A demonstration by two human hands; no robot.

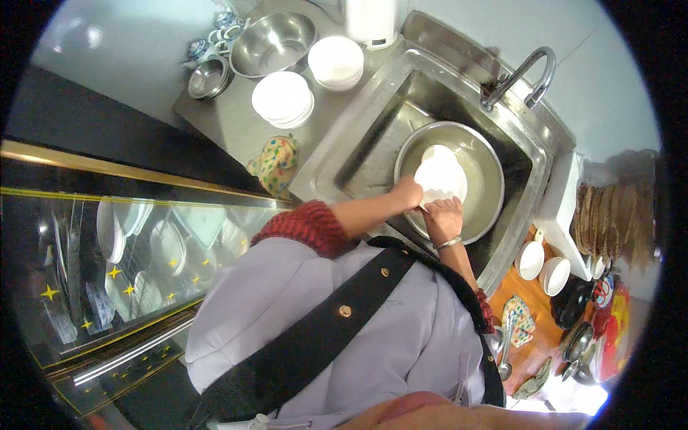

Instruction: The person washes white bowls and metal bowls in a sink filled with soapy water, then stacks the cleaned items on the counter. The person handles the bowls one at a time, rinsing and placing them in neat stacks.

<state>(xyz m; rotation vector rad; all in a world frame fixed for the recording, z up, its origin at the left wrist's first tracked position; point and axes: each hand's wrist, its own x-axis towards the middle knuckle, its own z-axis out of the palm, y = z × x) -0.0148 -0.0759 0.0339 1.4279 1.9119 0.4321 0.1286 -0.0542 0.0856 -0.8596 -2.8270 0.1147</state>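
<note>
A white dish [441, 180], washed out by glare, is held over a round metal basin [486, 207] in the stainless steel sink. My left hand [407, 194] grips its left edge. The fingers of my right hand [445, 219] close on the near edge, with a bangle on that wrist. Behind the dish, part of another white piece [438, 152] shows inside the basin. Pale liquid appears to lie in the basin. The undersides of my fingers are hidden.
A curved faucet [545, 64] rises at the sink's back right. White bowl stacks [282, 99], a large steel bowl [277, 45] and a dotted cloth [277, 164] sit on the left counter. A glass-fronted dish cabinet [161, 252] stands left; white cups [553, 276] lie right.
</note>
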